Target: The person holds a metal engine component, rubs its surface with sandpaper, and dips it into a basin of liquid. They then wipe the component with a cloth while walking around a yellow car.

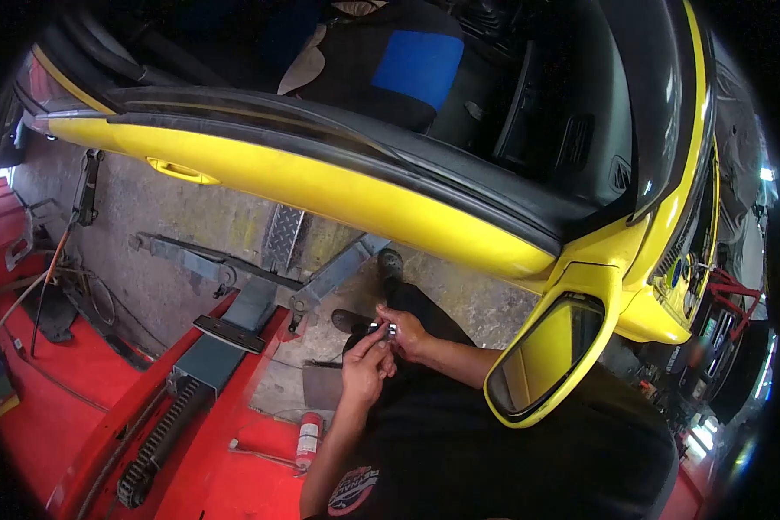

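Observation:
My hands meet low in front of my body, around a small dark object (391, 330) with bright white spots. Its kind is too small to make out. My right hand (407, 333) is closed around it from the right, thumb on top. From the left, my left hand (369, 362) reaches to the same object, its fingers bent and the fingertips against it. The fingers cover much of the object. Just beyond both hands runs the yellow car door (347, 195), its window lowered.
A yellow side mirror (553, 355) juts out near my right forearm. To the left stands a red lift post (256, 347) with grey lift arms (342, 270) reaching under the car. A red canister (308, 440) with a white label sits beside my left forearm.

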Demonstrator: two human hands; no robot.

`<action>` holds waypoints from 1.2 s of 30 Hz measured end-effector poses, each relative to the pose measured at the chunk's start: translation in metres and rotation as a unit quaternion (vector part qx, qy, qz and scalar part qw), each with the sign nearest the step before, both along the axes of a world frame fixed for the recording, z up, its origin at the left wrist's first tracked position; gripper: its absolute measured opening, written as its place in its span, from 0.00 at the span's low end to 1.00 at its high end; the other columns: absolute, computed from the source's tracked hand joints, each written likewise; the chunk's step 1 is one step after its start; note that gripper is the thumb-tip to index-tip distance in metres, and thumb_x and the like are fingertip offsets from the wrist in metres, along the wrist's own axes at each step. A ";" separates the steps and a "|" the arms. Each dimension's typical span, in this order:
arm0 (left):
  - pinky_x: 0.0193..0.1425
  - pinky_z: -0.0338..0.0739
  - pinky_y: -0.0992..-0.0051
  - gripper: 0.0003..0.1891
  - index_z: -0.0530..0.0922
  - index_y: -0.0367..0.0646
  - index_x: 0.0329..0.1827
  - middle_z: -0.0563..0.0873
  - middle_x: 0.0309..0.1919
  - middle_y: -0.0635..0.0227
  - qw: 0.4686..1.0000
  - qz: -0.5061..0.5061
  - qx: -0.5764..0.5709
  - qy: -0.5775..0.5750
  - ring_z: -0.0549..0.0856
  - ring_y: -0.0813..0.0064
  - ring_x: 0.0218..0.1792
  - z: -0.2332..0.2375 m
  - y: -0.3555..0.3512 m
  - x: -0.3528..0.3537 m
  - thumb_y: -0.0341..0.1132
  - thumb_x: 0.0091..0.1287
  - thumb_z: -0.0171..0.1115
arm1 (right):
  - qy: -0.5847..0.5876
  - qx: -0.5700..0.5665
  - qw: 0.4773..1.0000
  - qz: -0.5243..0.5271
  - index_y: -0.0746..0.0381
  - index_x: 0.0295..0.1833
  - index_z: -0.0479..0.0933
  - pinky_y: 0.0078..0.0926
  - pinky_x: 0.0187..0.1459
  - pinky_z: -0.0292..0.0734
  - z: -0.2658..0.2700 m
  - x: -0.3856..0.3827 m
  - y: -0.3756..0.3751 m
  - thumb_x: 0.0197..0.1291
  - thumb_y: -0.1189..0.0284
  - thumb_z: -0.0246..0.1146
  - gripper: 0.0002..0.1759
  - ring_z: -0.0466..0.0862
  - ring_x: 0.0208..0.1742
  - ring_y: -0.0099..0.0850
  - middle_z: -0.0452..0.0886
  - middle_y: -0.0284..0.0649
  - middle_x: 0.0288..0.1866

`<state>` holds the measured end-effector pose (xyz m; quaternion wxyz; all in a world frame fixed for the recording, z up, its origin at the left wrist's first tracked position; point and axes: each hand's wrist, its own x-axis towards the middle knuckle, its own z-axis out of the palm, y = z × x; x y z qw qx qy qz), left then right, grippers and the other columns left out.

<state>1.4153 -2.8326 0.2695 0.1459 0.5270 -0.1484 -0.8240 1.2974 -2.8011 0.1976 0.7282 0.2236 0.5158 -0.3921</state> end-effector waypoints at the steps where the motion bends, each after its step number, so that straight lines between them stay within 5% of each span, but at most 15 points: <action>1: 0.25 0.70 0.77 0.17 0.76 0.34 0.61 0.74 0.22 0.76 0.999 0.034 0.029 0.022 0.72 0.81 0.21 0.005 -0.002 -0.002 0.28 0.71 0.54 | -0.009 -0.014 1.000 -0.003 0.57 0.34 0.75 0.24 0.23 0.67 -0.003 -0.001 -0.002 0.67 0.51 0.58 0.20 0.75 0.22 0.24 0.75 0.32 0.24; 4: 0.27 0.73 0.73 0.16 0.76 0.36 0.60 0.75 0.22 0.75 0.968 -0.128 -0.186 -0.109 0.76 0.77 0.22 -0.006 0.003 0.000 0.29 0.70 0.55 | -0.017 -0.006 1.000 -0.011 0.57 0.33 0.74 0.23 0.21 0.65 -0.001 -0.004 -0.006 0.67 0.51 0.58 0.20 0.74 0.20 0.24 0.73 0.31 0.22; 8: 0.31 0.76 0.72 0.15 0.79 0.38 0.57 0.78 0.25 0.74 0.612 -0.404 -0.616 -0.287 0.79 0.76 0.25 -0.024 0.005 0.002 0.30 0.70 0.57 | 0.024 0.043 0.999 -0.019 0.58 0.33 0.74 0.23 0.18 0.64 -0.018 0.001 0.005 0.66 0.51 0.59 0.21 0.72 0.17 0.26 0.72 0.31 0.21; 9: 0.30 0.74 0.77 0.15 0.79 0.38 0.58 0.78 0.25 0.74 0.613 -0.382 -0.629 -0.287 0.77 0.79 0.24 -0.025 0.008 -0.001 0.29 0.70 0.57 | 0.046 0.051 0.997 -0.036 0.58 0.34 0.73 0.24 0.17 0.62 -0.009 -0.001 0.003 0.65 0.51 0.60 0.21 0.70 0.15 0.26 0.71 0.31 0.20; 12: 0.26 0.71 0.78 0.16 0.78 0.37 0.59 0.77 0.24 0.74 0.924 -0.244 -0.271 -0.115 0.75 0.81 0.22 -0.025 0.007 -0.006 0.29 0.70 0.57 | 0.059 0.023 0.997 -0.047 0.58 0.36 0.73 0.24 0.18 0.63 -0.005 -0.009 0.018 0.65 0.51 0.61 0.20 0.70 0.15 0.26 0.72 0.32 0.20; 15: 0.25 0.67 0.79 0.16 0.78 0.35 0.59 0.77 0.24 0.72 0.992 -0.111 -0.033 0.040 0.72 0.81 0.21 -0.018 -0.002 -0.010 0.26 0.70 0.54 | 0.079 0.024 0.993 -0.080 0.59 0.37 0.73 0.25 0.21 0.70 0.004 -0.015 0.018 0.65 0.52 0.61 0.20 0.74 0.18 0.29 0.75 0.37 0.22; 17: 0.25 0.69 0.79 0.16 0.79 0.36 0.59 0.80 0.26 0.71 0.988 -0.076 0.062 0.122 0.73 0.81 0.21 -0.022 -0.006 -0.008 0.26 0.70 0.54 | 0.100 0.027 0.988 -0.115 0.59 0.37 0.73 0.26 0.22 0.71 0.001 -0.016 0.022 0.65 0.53 0.60 0.19 0.75 0.18 0.30 0.76 0.38 0.23; 19: 0.27 0.73 0.76 0.16 0.79 0.38 0.59 0.84 0.29 0.68 0.955 -0.211 -0.201 0.054 0.77 0.78 0.23 -0.031 0.000 -0.011 0.28 0.71 0.54 | 0.110 0.039 0.980 -0.161 0.58 0.34 0.73 0.28 0.22 0.67 0.001 -0.014 0.030 0.66 0.55 0.58 0.17 0.73 0.18 0.28 0.75 0.35 0.21; 22: 0.43 0.82 0.64 0.17 0.79 0.40 0.56 0.86 0.39 0.51 0.725 -0.401 -0.560 -0.027 0.87 0.56 0.39 -0.020 -0.012 -0.010 0.30 0.63 0.59 | 0.124 0.069 0.970 -0.199 0.54 0.26 0.71 0.27 0.21 0.61 0.003 -0.004 0.045 0.67 0.57 0.55 0.18 0.68 0.16 0.26 0.72 0.32 0.18; 24: 0.43 0.82 0.60 0.16 0.80 0.39 0.53 0.86 0.38 0.52 0.661 -0.432 -0.613 -0.030 0.87 0.54 0.37 -0.020 -0.009 -0.006 0.29 0.61 0.59 | 0.157 0.084 0.957 -0.230 0.52 0.25 0.70 0.27 0.21 0.59 0.011 0.007 0.051 0.68 0.57 0.54 0.19 0.66 0.16 0.26 0.70 0.31 0.17; 25: 0.39 0.82 0.65 0.16 0.79 0.38 0.55 0.87 0.35 0.55 0.665 -0.402 -0.629 0.007 0.88 0.60 0.34 -0.028 -0.005 -0.003 0.29 0.64 0.58 | 0.176 0.092 0.949 -0.244 0.52 0.24 0.70 0.28 0.20 0.58 0.019 0.008 0.055 0.68 0.56 0.54 0.19 0.65 0.16 0.26 0.69 0.30 0.17; 28: 0.29 0.77 0.70 0.13 0.80 0.38 0.54 0.84 0.29 0.66 0.889 -0.308 -0.295 0.168 0.83 0.70 0.25 -0.041 0.011 -0.003 0.28 0.71 0.53 | 0.196 0.054 0.944 -0.259 0.56 0.28 0.70 0.33 0.21 0.67 0.044 0.018 0.063 0.70 0.56 0.51 0.20 0.72 0.18 0.32 0.73 0.36 0.19; 32: 0.24 0.66 0.80 0.15 0.79 0.37 0.59 0.75 0.23 0.73 0.923 -0.254 0.138 0.253 0.70 0.84 0.20 -0.023 -0.003 0.007 0.27 0.72 0.53 | 0.187 0.067 0.921 -0.335 0.57 0.33 0.71 0.35 0.23 0.72 0.067 0.026 0.058 0.70 0.55 0.52 0.19 0.76 0.20 0.34 0.74 0.37 0.20; 33: 0.25 0.68 0.78 0.16 0.77 0.37 0.61 0.77 0.25 0.73 0.904 -0.255 0.162 0.304 0.71 0.82 0.20 -0.023 -0.005 0.012 0.28 0.72 0.53 | 0.199 0.069 0.915 -0.345 0.57 0.34 0.70 0.35 0.22 0.69 0.066 0.028 0.062 0.69 0.55 0.53 0.17 0.74 0.20 0.33 0.74 0.36 0.22; 36: 0.29 0.75 0.73 0.15 0.78 0.38 0.59 0.83 0.27 0.67 0.868 -0.389 -0.217 0.218 0.80 0.75 0.23 -0.017 0.006 0.013 0.28 0.71 0.52 | 0.223 0.102 0.882 -0.402 0.56 0.34 0.70 0.32 0.21 0.66 0.060 0.037 0.068 0.69 0.56 0.54 0.16 0.72 0.20 0.30 0.73 0.34 0.22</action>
